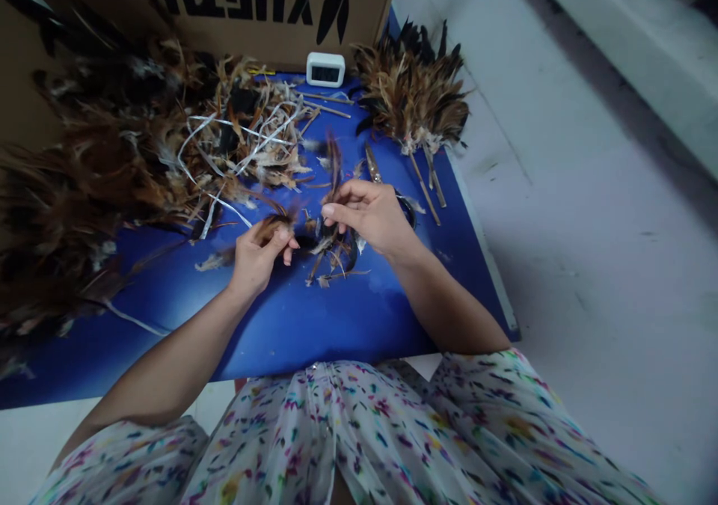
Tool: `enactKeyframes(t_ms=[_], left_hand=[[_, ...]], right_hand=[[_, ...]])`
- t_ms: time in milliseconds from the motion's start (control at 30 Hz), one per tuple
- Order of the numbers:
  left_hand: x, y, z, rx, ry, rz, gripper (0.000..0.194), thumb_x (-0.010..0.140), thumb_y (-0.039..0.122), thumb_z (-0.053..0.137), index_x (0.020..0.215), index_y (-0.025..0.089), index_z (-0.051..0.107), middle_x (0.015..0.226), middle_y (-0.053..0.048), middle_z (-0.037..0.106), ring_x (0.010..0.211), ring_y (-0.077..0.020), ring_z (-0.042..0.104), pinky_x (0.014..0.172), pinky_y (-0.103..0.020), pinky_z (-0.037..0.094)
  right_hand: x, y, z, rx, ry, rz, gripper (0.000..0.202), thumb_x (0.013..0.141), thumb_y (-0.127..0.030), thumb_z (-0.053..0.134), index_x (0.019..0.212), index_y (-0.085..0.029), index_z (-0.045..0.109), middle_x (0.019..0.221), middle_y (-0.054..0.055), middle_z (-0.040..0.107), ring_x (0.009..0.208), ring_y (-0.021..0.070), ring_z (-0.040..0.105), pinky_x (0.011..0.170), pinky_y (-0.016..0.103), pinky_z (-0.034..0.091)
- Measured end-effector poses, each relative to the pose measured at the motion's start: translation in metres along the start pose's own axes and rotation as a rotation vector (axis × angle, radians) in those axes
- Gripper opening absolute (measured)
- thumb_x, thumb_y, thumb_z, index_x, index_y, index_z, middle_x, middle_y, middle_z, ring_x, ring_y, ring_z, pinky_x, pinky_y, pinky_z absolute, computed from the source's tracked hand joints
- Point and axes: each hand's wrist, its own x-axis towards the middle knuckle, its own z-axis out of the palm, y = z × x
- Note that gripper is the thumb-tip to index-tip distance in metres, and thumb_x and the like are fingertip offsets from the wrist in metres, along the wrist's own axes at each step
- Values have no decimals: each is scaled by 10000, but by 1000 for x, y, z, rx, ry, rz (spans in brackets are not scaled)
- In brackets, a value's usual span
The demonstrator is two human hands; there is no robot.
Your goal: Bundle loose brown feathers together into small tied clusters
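Observation:
My left hand [259, 256] is closed, its thumb pinching a small tuft of brown feathers [274, 224]. To its right, my right hand [367, 215] pinches the lower end of a slender brown feather [335, 162], which points away from me and is slightly blurred. Beneath and between the hands lie loose feather scraps [336, 259], dark and pale, on the blue tabletop [314, 318]. Scissors [372, 162] lie just beyond my right hand, which partly covers them; a dark handle loop shows at its right side.
A large heap of brown feathers [140, 153] with white ties [247, 135] covers the table's left side. Bunches of feathers on sticks [418, 90] lie at the back right, near the table edge. A small white digital clock [325, 69] stands before a cardboard box [252, 34].

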Motion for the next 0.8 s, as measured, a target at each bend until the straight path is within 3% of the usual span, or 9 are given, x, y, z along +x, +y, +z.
enactKeyframes(t_ms=[300,800], left_hand=[[-12,-11,-7,197,-130,14,235,804,419,735,778,190,693,588,-5,654,473,-119,573,476,-243,470],[-12,-18,-9,200,-132,-11,222,817,390,731,820,169,705,625,-23,672,465,-101,564,466,-219,453]], right_hand=[[-10,-1,19,28,-23,-8,356,677,-454,815,824,-166,664,782,21,701,721,141,656,698,295,564],[-14,4,17,-233,-110,-143,80,765,-205,711,831,-166,733,800,15,730,725,136,671,684,256,534]])
